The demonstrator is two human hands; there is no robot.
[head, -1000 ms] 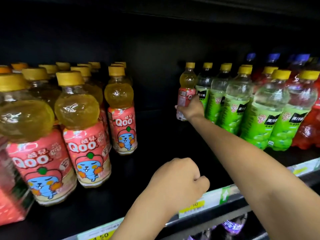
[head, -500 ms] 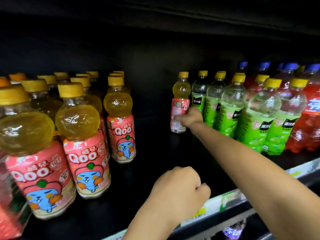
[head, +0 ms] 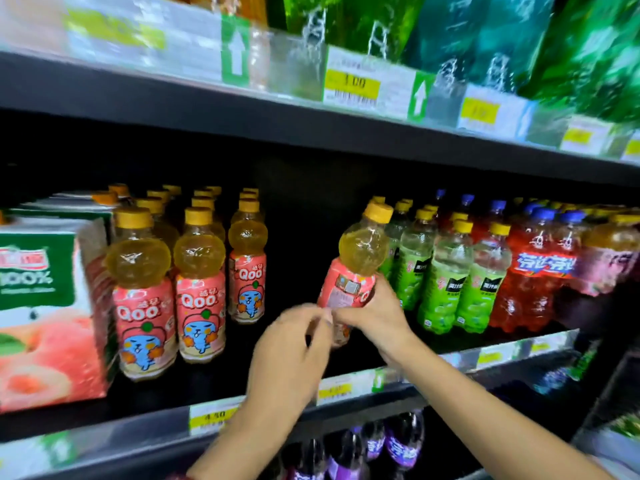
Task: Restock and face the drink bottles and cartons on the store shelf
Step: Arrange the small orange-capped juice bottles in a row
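Qoo bottle (head: 353, 271), pulled clear of the shelf floor, leans with its cap toward the right, in the gap between the Qoo rows (head: 194, 292) on the left and the green-label bottles (head: 440, 278) on the right. The right hand (head: 374, 313) wraps its lower label from the right side, a firm grip around the body. The left hand (head: 294, 348) comes in from below and left, fingers loosely curled with the tips at the bottle's base; motion blur hides whether they actually touch it, so that grip holds nothing I can confirm. Two hands on one bottle look like a turn in progress: its label shows the printed back panel, not the blue mascot that its neighbours present. Yellow cap, amber juice in the bulbous top, pink wrap below. It probably belongs in line with the Qoo rows, at the near edge of the shelf (head: 433, 370), where the front spot stands open.
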